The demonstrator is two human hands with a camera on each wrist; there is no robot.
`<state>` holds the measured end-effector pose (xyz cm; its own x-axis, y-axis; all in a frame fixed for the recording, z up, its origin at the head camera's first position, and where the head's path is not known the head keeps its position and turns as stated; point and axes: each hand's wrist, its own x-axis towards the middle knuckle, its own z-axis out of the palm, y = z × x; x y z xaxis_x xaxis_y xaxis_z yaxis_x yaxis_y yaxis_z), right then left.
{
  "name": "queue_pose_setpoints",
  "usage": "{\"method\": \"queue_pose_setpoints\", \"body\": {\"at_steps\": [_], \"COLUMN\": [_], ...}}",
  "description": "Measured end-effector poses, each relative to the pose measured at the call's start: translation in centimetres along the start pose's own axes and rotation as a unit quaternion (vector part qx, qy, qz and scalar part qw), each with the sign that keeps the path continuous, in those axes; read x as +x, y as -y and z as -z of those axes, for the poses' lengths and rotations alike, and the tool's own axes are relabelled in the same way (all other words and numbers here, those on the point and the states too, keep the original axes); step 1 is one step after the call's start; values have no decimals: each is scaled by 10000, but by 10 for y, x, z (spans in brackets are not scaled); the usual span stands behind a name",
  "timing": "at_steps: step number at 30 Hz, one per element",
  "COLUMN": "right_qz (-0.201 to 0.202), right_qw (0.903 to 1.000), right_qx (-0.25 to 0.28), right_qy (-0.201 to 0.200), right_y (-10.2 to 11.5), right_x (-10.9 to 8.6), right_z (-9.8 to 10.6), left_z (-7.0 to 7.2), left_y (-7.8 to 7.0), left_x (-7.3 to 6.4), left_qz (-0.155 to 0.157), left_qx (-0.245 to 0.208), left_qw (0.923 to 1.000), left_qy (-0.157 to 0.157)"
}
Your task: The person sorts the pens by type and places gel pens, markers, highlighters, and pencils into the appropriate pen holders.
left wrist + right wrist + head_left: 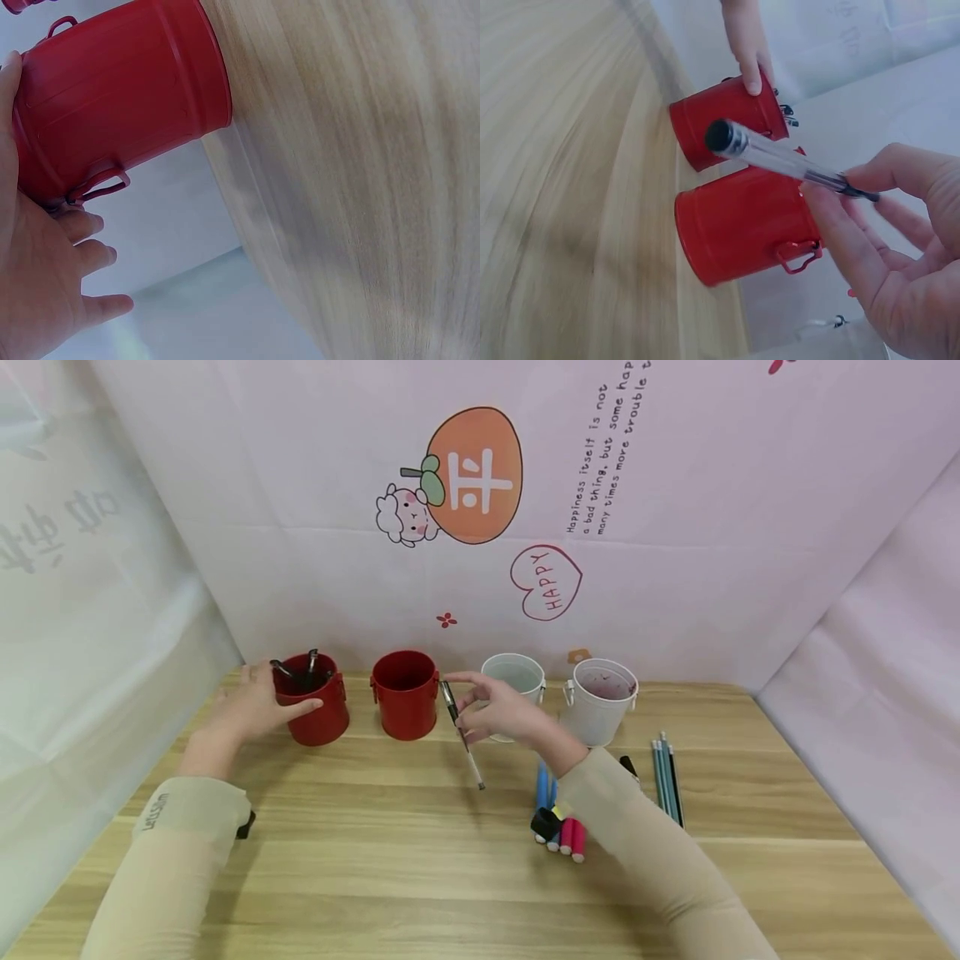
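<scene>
My left hand (pixel 258 706) rests against the left side of a red bucket (pixel 321 722) with dark pens (pixel 311 667) standing in it. Its thumb lies across the front near the rim, while the other fingers stretch loosely past the side in the left wrist view. Between thumb and fingers, my right hand (pixel 498 710) pinches a clear-barrelled pen (pixel 772 156) with a black cap. The pen slants over the table, just right of a second red bucket (pixel 405 710), whose inside looks dark and bare.
Two white buckets (pixel 600 714) stand to the right, one partly behind my right hand. Under my right forearm lie blue and pink markers (pixel 578 843). Farther right are several teal pencils (pixel 660 772) on the wooden table (pixel 360 877). A printed white cloth (pixel 315 527) rises behind.
</scene>
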<state>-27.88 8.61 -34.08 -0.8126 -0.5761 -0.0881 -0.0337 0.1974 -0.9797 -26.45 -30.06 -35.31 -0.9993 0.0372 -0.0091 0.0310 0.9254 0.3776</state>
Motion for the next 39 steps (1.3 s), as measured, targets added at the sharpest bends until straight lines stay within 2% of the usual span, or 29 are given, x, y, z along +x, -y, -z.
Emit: {"method": "queue_pose_setpoints", "body": {"at_steps": [8,15,25,32,39], "right_qz": [454,554,694,824,773], "right_qw": [9971,9921,9789,9673,9630], "right_qx": [484,787,1339,1742,1815], "right_qy": [-371,-808,-1381,-1650,-1834], "right_y": [8,14,21,21,27], "right_x": [12,24,42,55,64], "right_z": [-11,-20,-34,-42,-55], "left_z": [-2,-1,1,1,0], "left_y": [0,0,-1,-2,-1], "left_x": [0,1,-1,-1,0], "left_qz": [43,67,95,86,71], "left_qx": [-11,-43,-94,-99,-63], "left_qw": [10000,9999,9998,9999,9999], "left_qy": [24,84,119,91,44]}}
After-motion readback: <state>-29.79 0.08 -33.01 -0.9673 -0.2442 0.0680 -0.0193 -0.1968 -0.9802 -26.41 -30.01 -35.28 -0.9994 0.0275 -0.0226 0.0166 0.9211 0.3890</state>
